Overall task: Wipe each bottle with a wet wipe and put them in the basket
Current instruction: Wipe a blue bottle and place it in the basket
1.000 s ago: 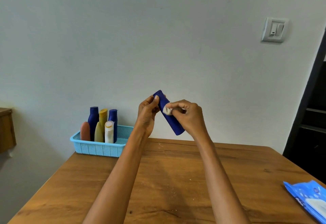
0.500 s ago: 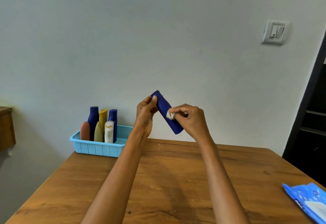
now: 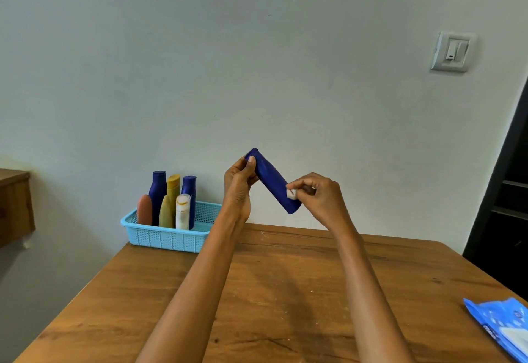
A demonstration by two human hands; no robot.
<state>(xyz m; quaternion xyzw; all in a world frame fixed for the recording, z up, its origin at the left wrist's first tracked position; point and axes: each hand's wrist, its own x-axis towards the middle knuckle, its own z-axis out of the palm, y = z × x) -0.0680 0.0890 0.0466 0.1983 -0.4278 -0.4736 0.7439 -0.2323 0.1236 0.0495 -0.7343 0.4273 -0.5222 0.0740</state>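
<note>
Lower on the blue bottle (image 3: 273, 181) now, right hand (image 3: 320, 195) pinches wipe (image 3: 291, 193); left hand (image 3: 238, 184) grips top; six bottles in basket (image 3: 171, 238).

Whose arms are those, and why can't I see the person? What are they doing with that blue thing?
The camera sits on the person's head and looks down, so you see only their arms. The left hand holds a dark blue bottle by its top end, up in the air and tilted. The right hand pinches a small white wipe against the bottle's lower end to clean it. On the wooden table stands a light blue basket with six bottles in it. At the right edge lies a blue pack of wipes.
</note>
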